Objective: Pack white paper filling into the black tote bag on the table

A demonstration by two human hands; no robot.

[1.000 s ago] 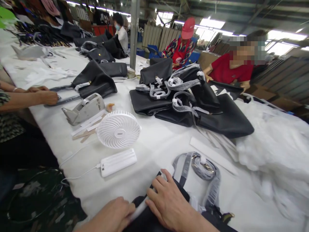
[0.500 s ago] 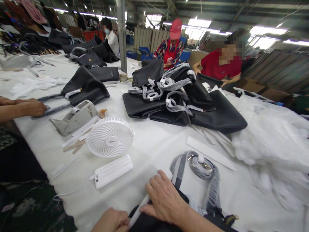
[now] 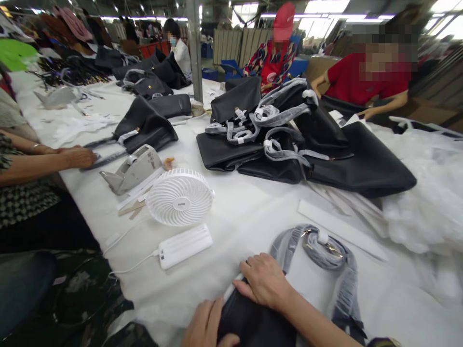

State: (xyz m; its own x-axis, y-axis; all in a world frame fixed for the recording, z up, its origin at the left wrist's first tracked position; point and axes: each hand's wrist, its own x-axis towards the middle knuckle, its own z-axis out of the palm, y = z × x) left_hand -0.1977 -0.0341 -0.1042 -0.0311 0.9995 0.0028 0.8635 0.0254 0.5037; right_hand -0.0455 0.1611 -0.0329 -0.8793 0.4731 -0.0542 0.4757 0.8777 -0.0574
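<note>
In the head view, the right hand (image 3: pixel 265 284) lies with curled fingers pressed on the top edge of a black bag (image 3: pixel 253 323) at the near edge of the white table (image 3: pixel 249 212); the left hand (image 3: pixel 206 325) grips the same bag's left side; a wrapped grey strap (image 3: pixel 325 253) runs from the bag across the table; just beyond sit a white power bank (image 3: pixel 185 245), a small white fan (image 3: pixel 180 196) and a tape dispenser (image 3: pixel 132 168); a co-worker's hand (image 3: pixel 77 156) rests at left; a pile of black bags (image 3: pixel 289 144) lies farther back.
</note>
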